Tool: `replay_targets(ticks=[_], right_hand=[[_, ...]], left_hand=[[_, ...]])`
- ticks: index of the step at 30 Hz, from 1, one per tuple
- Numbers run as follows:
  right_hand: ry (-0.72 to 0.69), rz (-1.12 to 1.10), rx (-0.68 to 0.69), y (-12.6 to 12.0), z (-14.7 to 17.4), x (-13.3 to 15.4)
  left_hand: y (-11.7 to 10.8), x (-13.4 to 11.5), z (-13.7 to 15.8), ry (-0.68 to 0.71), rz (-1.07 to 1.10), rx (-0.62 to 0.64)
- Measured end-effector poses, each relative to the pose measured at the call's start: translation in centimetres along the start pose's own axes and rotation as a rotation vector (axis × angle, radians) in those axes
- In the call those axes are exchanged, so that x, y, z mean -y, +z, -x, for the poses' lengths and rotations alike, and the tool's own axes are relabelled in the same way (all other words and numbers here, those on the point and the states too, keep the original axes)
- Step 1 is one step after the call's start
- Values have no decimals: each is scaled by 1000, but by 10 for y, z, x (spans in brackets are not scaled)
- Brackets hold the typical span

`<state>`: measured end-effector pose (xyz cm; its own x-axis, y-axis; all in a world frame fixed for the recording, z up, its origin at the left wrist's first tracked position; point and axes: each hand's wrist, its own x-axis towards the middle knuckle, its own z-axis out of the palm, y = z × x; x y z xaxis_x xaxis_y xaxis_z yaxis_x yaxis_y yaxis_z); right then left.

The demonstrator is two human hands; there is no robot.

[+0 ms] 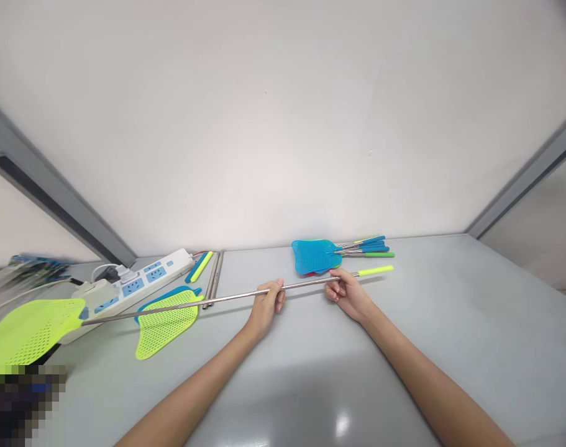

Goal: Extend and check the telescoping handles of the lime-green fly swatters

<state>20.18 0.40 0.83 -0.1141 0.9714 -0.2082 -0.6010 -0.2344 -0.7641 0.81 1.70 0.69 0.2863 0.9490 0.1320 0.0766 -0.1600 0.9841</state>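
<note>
Head view: slender, shiny metal rod (231, 297)

You can pass freely over the worktop (455, 298) toward its right edge and far right corner; toward the left edge a power strip (145, 281) and loose swatter heads (164, 332) block you, a swatter rod (227, 298) bars the middle, and piled swatters (315, 256) crowd the far edge

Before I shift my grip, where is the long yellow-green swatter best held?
Probably by its yellow-green handle, from the near side with the right hand: the handle is straight, thicker than the metal rod, and juts bare past that hand. The swatter pile crowds the far side.
</note>
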Motion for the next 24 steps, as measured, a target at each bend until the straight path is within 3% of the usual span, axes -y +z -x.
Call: replay_targets(ticks=[10, 24], right_hand=[[-144, -80, -147, 2, -4, 1], [-265, -104, -333, -4, -10, 2]], left_hand=[[11, -11, 14, -14, -192, 125], [-1, -32, -5, -80, -27, 222]])
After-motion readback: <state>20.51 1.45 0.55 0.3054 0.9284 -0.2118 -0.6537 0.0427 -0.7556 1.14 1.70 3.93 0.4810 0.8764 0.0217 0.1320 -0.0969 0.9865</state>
